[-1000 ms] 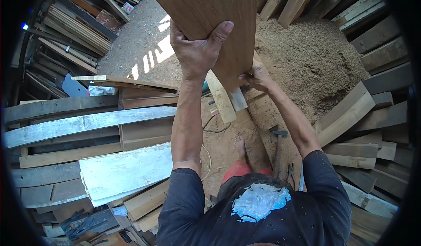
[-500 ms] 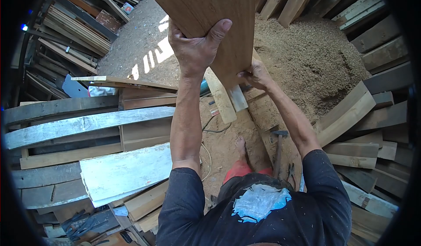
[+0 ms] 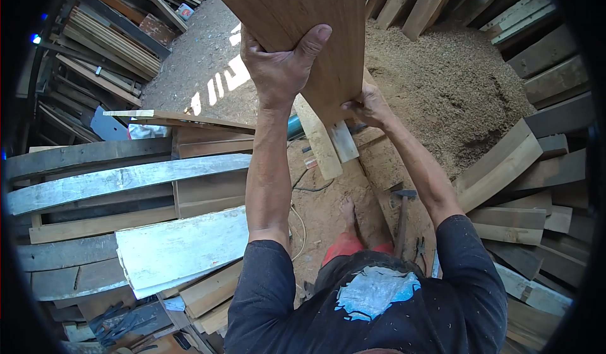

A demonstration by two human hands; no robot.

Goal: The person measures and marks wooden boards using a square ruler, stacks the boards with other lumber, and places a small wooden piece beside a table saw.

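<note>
The left hand [image 3: 278, 70] is closed on the left edge of a brown board [image 3: 325, 10], thumb flat on its near face and fingers hidden behind, while the right hand [image 3: 370, 106] pinches the same board by its lower right corner; the board is held up above the ground [image 3: 312, 221], its upper end cut off by the view. Below its bottom edge show two pale strips, the longer strip [image 3: 319, 142] and the shorter strip [image 3: 343, 142], contact unclear. A hammer-like tool [image 3: 401, 224] is near the bare foot [image 3: 349, 212]. Beside the ground's far left edge, a small pack [image 3: 185, 11] bears print too small to read; the shirt [image 3: 442, 310] carries a blue-and-white print [image 3: 377, 289], any lettering illegible
</note>
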